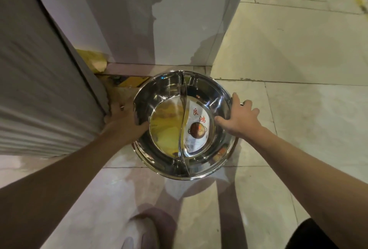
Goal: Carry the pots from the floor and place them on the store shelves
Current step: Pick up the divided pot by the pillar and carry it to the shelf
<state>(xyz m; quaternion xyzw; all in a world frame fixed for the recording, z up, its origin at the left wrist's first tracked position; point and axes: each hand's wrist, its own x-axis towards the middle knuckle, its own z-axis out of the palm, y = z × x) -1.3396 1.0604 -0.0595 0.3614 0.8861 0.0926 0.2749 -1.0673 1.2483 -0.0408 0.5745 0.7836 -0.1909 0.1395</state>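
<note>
Two red Chinese characters, 良鸿, were printed on a white paper label (199,127) laid in the right half of the divided steel pot (184,125). A pictured pot and a barcode were set below them; the small print could not be read.

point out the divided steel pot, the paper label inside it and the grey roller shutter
shiny divided steel pot (169,91), head view, bare inner wall of its left half
white paper label with red characters (198,127), head view, middle of the label on the pot's floor
grey ribbed roller shutter (39,81), head view, its slatted face
</note>
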